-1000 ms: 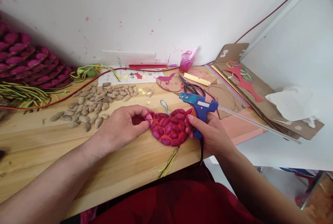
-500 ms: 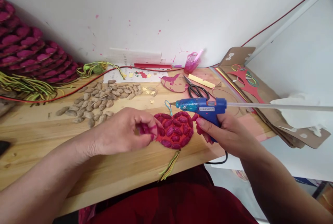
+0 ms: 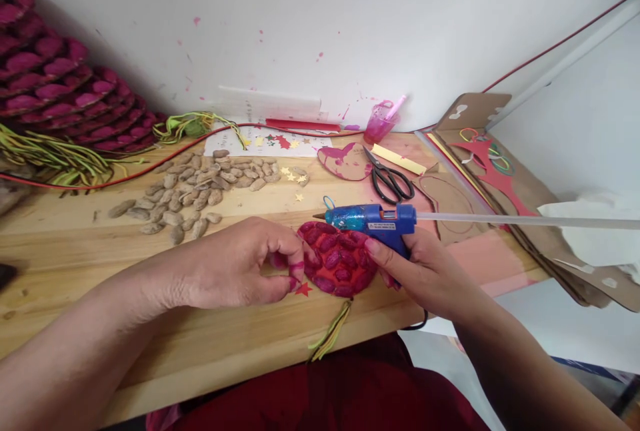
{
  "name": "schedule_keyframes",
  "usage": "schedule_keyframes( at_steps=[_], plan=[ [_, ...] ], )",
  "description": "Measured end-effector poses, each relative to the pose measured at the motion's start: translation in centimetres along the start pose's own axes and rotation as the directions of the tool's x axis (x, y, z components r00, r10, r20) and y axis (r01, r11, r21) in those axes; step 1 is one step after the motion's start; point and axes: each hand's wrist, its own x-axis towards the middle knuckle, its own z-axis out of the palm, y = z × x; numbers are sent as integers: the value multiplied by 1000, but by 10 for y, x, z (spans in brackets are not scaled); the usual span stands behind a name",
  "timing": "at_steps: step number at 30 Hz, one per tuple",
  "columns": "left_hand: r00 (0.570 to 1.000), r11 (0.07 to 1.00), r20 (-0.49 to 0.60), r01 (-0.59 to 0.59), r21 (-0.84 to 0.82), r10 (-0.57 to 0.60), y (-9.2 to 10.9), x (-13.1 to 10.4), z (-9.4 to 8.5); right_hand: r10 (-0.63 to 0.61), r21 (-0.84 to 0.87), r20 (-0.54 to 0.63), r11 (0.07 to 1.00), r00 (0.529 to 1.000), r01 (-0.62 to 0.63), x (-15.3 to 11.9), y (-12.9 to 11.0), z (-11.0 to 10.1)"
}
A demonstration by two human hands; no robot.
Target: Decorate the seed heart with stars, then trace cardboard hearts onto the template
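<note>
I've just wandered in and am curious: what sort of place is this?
Probably a craft workspace: the right hand holds a blue glue gun, with black-handled scissors and loose peanuts nearby.

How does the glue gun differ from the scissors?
The glue gun is blue; the scissors are black-handled. The glue gun is in the right hand; the scissors lie on the table. With its pale stick, the glue gun looks longer than the scissors. Both taper at one end.

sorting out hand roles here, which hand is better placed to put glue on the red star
Probably the right hand: it grips the glue gun, while the left hand seems to pinch the red star.
</note>
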Motion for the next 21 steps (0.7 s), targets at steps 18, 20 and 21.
schedule_keyframes(
  at_steps=[18,20,21],
  plan=[
    [998,1000,63,-10,13,9,-3,2,-2,-40,-65,95,997,995,46,5,1,2],
    [998,1000,58,-11,9,10,-2,1,-2,-29,-81,94,996,995,37,6,1,2],
    [998,1000,59,-9,6,8,-2,1,-2,-27,-88,94,996,995,35,6,1,2]
  ],
)
